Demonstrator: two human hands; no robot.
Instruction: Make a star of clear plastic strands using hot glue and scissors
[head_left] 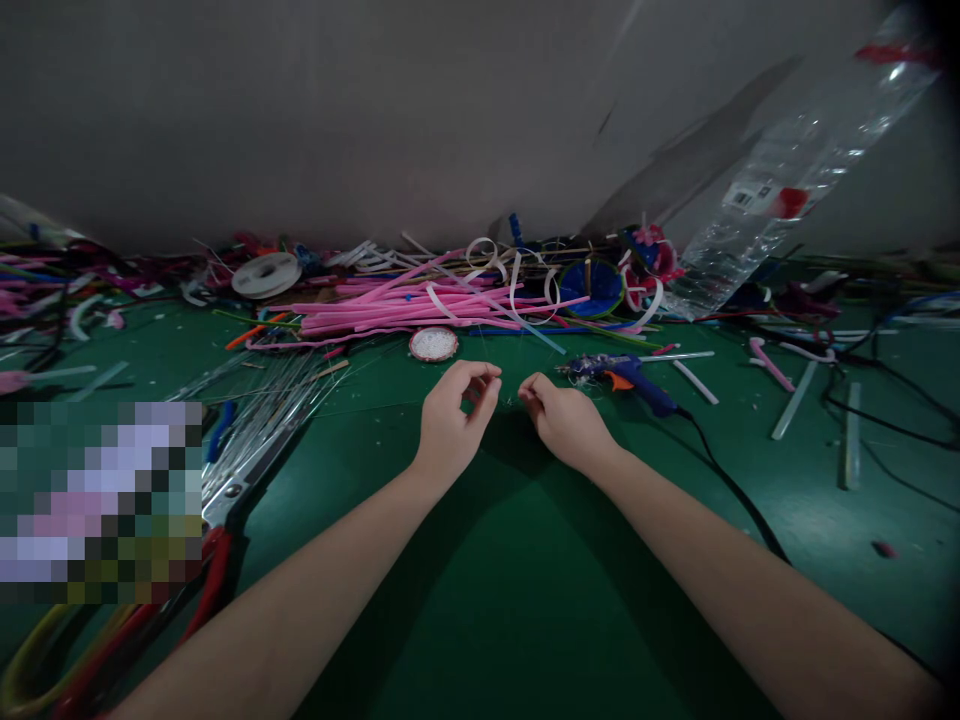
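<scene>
Over the green table, my left hand (459, 405) is closed in a pinch, thumb against fingertips. Whatever lies between the tips is too fine to make out. Facing it a short gap away, my right hand (562, 415) is also pinched, its fingers curled in, and anything held there is hidden. Faint thread-like glints show around the fingertips. A small round dish of white beads or grains (433, 344) lies just beyond my left hand. Close to the right hand rests a blue glue gun (637, 377) with an orange trigger, its black cord running right.
Large red-handled scissors (234, 492) and a bundle of thin wires (262, 400) lie left. Pink pipe cleaners (390, 308), a white spool (267, 274) and a blue round piece (592, 288) line the back. A clear plastic bottle (780, 200) leans right, near glue sticks (795, 400).
</scene>
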